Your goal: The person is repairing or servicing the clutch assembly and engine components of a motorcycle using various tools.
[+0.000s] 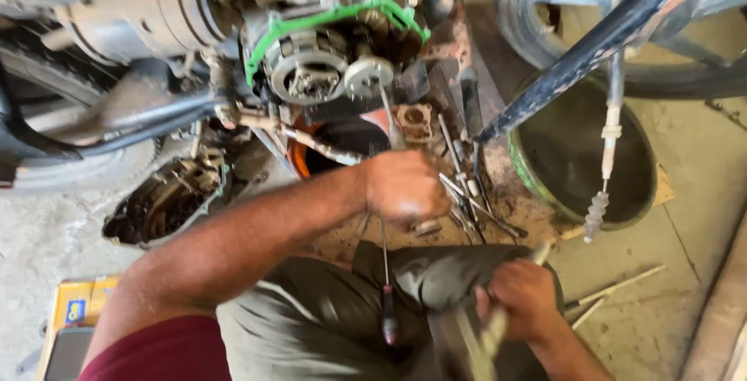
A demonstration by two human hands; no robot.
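Green gasket edging runs round the open grey metal engine side of the motorbike, at the top of the view. The left hand is a closed fist round a thin grey metal chisel-like rod, whose tip rests on the small round silver part just right of the big ribbed clutch wheel. The right hand is low, near the knee, with its fingers wrapped tight round the pale handle of a hammer-like tool — its head is blurred. A long thin screwdriver with a dark red grip lies across the olive trouser leg.

Loose spanners and rods lie in a heap on the dirty floor beside the left hand, next to a round green metal basin. A removed engine cover lies at the floor's left side.

A blow could slip off the rod and hit the fist, I think — the rod is thin and greasy. The tip could also skid and scratch the silver part.
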